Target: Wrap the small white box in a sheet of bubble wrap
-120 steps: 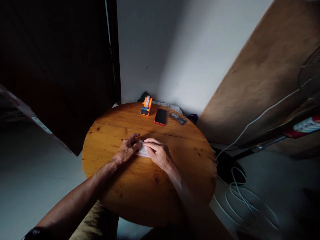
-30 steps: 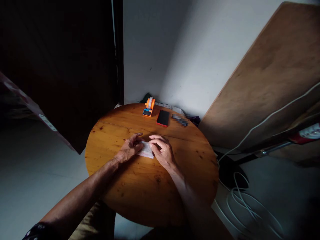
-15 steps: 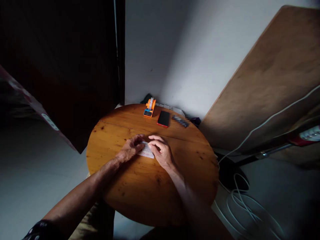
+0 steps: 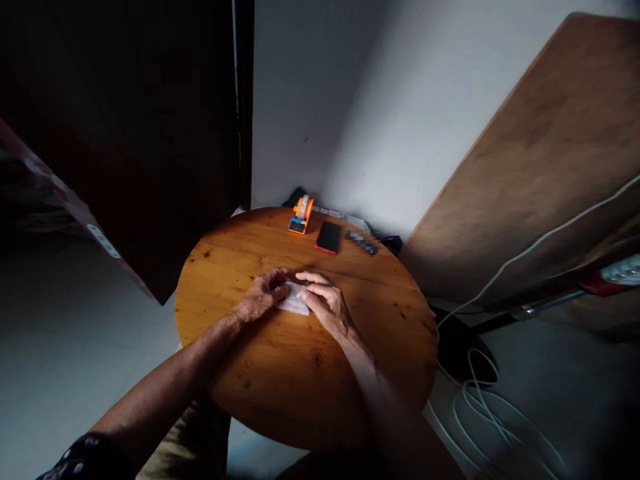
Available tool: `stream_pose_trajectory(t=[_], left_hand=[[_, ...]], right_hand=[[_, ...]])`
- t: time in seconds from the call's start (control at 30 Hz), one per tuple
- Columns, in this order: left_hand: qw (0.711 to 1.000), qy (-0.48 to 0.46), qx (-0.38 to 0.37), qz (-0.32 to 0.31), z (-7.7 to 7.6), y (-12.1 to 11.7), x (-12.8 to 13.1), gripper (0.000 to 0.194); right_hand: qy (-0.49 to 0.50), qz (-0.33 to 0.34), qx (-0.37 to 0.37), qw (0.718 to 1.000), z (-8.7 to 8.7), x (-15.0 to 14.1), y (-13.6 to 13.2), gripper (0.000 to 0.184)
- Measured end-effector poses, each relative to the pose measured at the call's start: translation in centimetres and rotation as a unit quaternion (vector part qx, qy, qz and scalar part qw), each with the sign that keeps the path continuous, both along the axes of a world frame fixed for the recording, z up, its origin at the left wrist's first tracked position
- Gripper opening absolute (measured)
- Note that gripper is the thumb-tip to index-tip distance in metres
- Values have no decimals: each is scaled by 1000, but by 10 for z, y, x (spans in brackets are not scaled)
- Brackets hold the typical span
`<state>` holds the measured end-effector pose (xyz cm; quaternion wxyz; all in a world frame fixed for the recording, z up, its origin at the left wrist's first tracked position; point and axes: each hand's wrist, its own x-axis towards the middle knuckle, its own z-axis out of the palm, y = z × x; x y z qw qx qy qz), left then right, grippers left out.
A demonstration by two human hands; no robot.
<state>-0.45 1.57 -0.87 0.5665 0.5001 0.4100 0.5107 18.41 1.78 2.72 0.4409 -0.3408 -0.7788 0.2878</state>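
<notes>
On the round wooden table [image 4: 280,373] lies a small white slip of folded paper [image 4: 293,307] with faint pinkish marks. My left hand [image 4: 263,293] grips its left end, the thumb on top and the fingers curled around the far side. At the right end, my right hand [image 4: 326,303] has its thumb and a bent finger together at the paper's edge, while the index finger reaches out above it. Part of the paper is hidden beneath both hands.
Toward the back stand an orange and blue tape dispenser [image 4: 301,215] and a black phone with a red edge [image 4: 329,238]. A blurred dark object [image 4: 363,242] lies to their right. White cable [image 4: 483,400] coils on the floor, and a brown board [image 4: 540,153] leans against the wall.
My right thumb has slid along the paper's right edge and the fingers have stretched a little. The left hand stays at the left end. The view has shifted slightly.
</notes>
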Motion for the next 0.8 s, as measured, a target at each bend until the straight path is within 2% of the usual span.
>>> stream_pose_trajectory(t=[0.07,0.23,0.33,0.43,0.5,0.57,0.7,0.8], left_hand=[[1000,-5,-5,2,0,0,0,53],[999,-38,-19,11,2,-2,-1,53],[998,-57,-14,28,2,0,-3,51],[996,-69,-12,54,2,2,-4,50],[995,-70,-13,64,2,3,-5,51],[996,-65,-13,60,2,3,-6,53],[998,-45,-20,33,2,2,-6,61],[1000,-26,-7,10,2,0,-5,66]], right_hand=[[46,-8,-36,998,5,5,0,21],[203,-115,-93,968,4,17,14,21],[234,-139,-124,954,-1,19,20,19],[195,-114,-151,962,-2,18,20,17],[144,-72,-160,974,0,18,18,16],[70,-21,-158,985,2,19,16,22],[-59,35,-120,990,1,21,14,46],[-86,24,-72,993,-3,17,14,42]])
